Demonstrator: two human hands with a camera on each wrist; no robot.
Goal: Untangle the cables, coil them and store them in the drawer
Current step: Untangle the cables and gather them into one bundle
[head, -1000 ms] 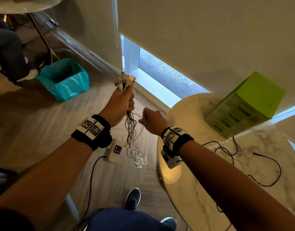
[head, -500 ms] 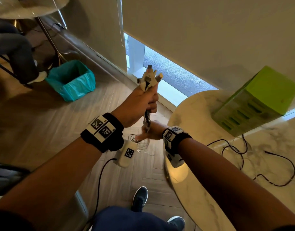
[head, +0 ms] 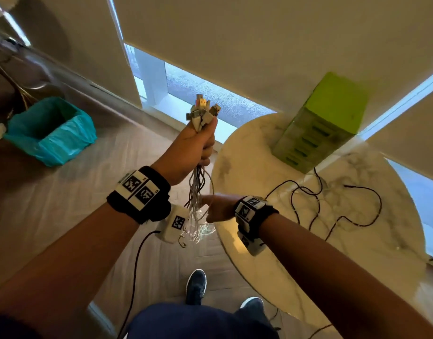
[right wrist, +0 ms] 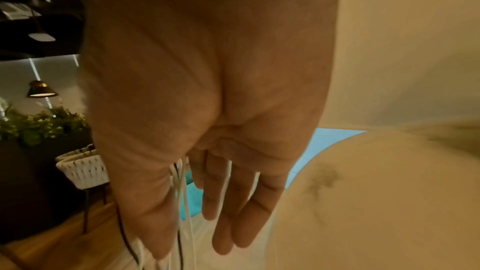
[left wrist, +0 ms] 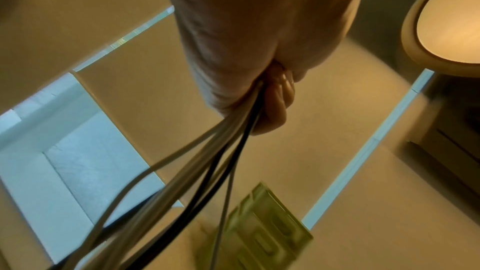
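Teal bin: a waste bin lined with a teal plastic bag stands on the pale wood-plank floor, well to the left of the hands
Left hand: the left hand is raised in a fist, fingers curled tight round the upper part of the bundle
Cable bundle: a bunch of white and black cables is held upright in that fist above the floor, just off the table's left edge; its metal and white plug ends fan out above the thumb, and the loose lengths hang below into a tangle near the wrist camera
Right hand: the right hand is lower, beside the hanging strands; in the right wrist view its fingers are straight and relaxed with thin white strands running across and between them, so it touches but does not clasp them
Round table: a white marble-patterned round table lies to the right
Black cable: a thin black cable lies in loose loops on the tabletop
Green drawer unit: a lime-green plastic box with slotted drawer fronts stands at the table's far side, by the wall
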